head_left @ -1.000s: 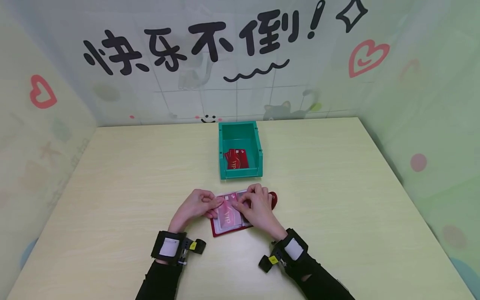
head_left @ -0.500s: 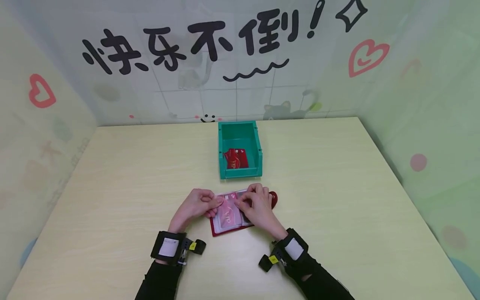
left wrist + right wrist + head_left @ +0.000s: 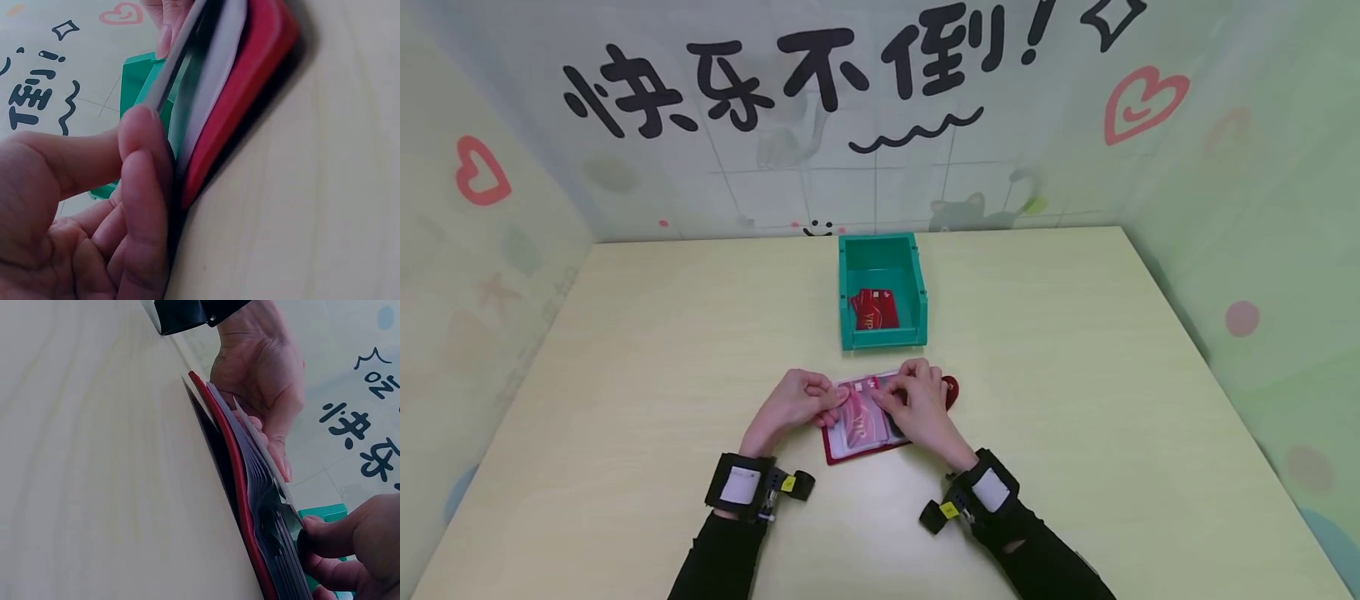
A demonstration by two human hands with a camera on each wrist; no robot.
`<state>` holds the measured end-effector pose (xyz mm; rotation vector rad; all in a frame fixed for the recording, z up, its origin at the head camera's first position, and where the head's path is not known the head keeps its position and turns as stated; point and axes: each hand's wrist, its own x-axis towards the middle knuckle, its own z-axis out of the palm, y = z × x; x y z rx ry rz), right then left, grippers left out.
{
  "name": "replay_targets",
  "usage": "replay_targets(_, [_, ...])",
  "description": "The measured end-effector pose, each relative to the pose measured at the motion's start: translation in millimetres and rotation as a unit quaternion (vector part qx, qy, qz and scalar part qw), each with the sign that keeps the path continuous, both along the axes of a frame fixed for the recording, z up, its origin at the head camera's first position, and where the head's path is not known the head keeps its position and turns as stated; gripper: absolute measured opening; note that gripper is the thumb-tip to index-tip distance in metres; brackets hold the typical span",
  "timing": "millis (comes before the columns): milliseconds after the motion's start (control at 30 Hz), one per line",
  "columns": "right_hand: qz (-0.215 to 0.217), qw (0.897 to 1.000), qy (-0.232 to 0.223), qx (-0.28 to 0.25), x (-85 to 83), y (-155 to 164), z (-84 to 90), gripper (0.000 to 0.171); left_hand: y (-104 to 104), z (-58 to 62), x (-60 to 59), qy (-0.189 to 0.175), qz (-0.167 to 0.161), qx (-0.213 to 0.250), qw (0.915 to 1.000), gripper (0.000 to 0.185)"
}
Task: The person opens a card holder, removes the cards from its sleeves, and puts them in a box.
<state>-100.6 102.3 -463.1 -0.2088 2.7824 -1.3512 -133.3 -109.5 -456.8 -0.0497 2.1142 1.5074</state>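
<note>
A red card holder (image 3: 859,454) lies spread on the table in the head view, its clear sleeve pages facing up. Through one sleeve shows a red VIP card (image 3: 865,423), looking pink behind the plastic. My left hand (image 3: 801,404) pinches the upper left edge of that sleeve page between thumb and finger. With thumb and index finger, my right hand (image 3: 923,408) pinches the same page near the middle of the holder. Both wrist views show the page lifted from the stack of sleeves (image 3: 253,469) and the red cover (image 3: 250,94). The card's exact depth in the sleeve is hidden.
Behind the holder stands a teal bin (image 3: 883,338) with several red VIP cards (image 3: 877,310) in its front part. A rounded red tab (image 3: 952,390) sticks out past my right fingers. Printed cloth walls (image 3: 880,192) border the table at the back and sides.
My right thumb and fingertips have shifted slightly to the right along the page. My left hand keeps its pinch in nearly the same place. The head view has tilted a little downward.
</note>
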Motion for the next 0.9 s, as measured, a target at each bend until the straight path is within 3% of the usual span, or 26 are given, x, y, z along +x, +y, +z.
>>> replay_targets(333, [-0.006,0.999,-0.039,-0.011,-2.3,18,4.7,0.014,-3,1.3,1.8,0.014,-0.020,-0.003,0.9997,0.019])
replay_targets(533, [0.022,0.998,-0.053,0.000,-8.2,35,24.4,0.015,-2,-2.6,2.2,0.021,-0.023,-0.010,0.9995,0.017])
replay_targets(767, [0.020,1.000,-0.003,-0.005,-44.5,34,60.8,0.020,-3,-1.8,1.5,0.030,-0.028,-0.003,0.9991,0.016])
replay_targets(900, [0.000,0.998,0.044,0.039,-73.7,22,73.5,0.023,-2,-1.5,1.4,0.030,-0.032,0.005,0.9990,0.018])
